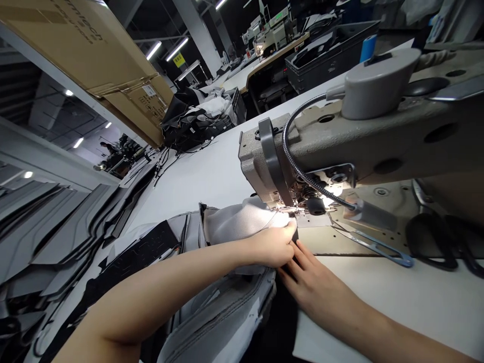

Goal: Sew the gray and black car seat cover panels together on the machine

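Observation:
My left hand (pixel 274 246) is closed on the edge of a light grey mesh fabric piece (pixel 232 222), close to the lit needle area of a sewing machine (pixel 264 156). Just below it, my right hand (pixel 312 275) lies with its fingers stretched out over black fabric (pixel 278 322), the fingertips near my left hand. Grey panels with stitched seams (pixel 223 312) hang in folds beneath my left forearm. The exact spot under the presser foot is partly hidden by my left fingers and the glare.
Blue-handled tweezers (pixel 389 253) and black-handled scissors (pixel 429 237) lie on the right of the machine bed. Stacked grey panels (pixel 71 227) fill the left side. Cardboard boxes (pixel 94 50) stand above, and a dark crate (pixel 328 50) sits behind the machine.

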The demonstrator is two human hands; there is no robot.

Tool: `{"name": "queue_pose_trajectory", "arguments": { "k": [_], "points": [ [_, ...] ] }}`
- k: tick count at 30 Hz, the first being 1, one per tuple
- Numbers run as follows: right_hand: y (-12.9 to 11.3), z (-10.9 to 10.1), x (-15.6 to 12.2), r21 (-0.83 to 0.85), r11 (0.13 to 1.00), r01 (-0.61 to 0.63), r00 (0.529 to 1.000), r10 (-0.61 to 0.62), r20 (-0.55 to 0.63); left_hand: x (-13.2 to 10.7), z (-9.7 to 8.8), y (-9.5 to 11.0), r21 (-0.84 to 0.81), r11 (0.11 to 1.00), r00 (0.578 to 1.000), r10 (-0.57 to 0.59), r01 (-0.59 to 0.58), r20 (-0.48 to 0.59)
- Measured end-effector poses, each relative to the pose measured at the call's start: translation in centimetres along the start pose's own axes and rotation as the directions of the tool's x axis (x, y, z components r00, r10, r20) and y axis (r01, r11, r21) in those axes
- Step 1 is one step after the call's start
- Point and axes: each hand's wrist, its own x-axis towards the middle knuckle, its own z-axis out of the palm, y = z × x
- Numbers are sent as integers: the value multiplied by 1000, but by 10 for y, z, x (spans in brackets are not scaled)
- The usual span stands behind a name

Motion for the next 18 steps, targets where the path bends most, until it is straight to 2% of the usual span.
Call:
{"name": "queue_pose_trajectory", "arguments": {
  "k": [2, 5, 8, 10, 14, 18],
  "points": [
    [-9, -5, 1, 92, 995, 34, 998, -38, 41, 0, -2, 7, -27, 999, 999, -37, 37, 21],
    [-17, -10, 0, 208, 975, 77, 988, -103, 116, -5, -9, 17, 20, 998, 997, -56, 55, 54],
    [-18, -10, -1, 229, 972, 53, 985, -88, 147, -12, -15, 20, 45, 996, 986, -83, 78, 144],
    [-18, -8, -2, 226, 973, 46, 989, -76, 124, -15, -15, 17, -34, 996, 983, -82, 88, 164],
    [-18, 1, -4, 197, 980, 21, 997, -35, 67, -9, 0, 5, -247, 969, 996, 17, 6, 90],
    [-11, 8, -4, 167, 986, -5, 1000, 4, 6, 4, 10, 0, -284, 959, 999, 25, -18, 22]
  ]
}}
